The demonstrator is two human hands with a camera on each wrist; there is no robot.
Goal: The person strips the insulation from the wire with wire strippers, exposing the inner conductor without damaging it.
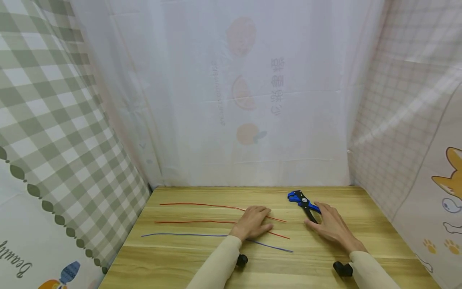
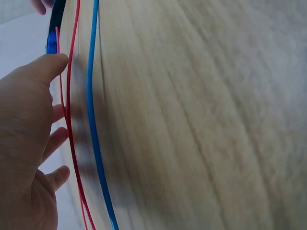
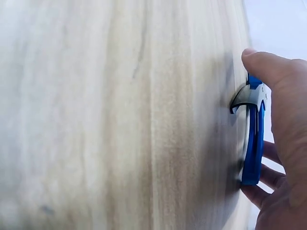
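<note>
Three thin wires lie side by side across the wooden table: a far red wire, a nearer red wire and a blue wire. My left hand is over the red wires with relaxed, slightly bent fingers, hiding part of them. In the left wrist view its thumb is beside the red wires; contact is unclear. A blue and black wire stripper lies at the back right. Around its handle end, my right hand has thumb and fingers spread; whether they touch the handles cannot be told.
The wooden table ends at a pale hanging curtain behind. A green checked cloth hangs on the left and a printed cloth on the right. Black wrist mounts sit under the sleeves.
</note>
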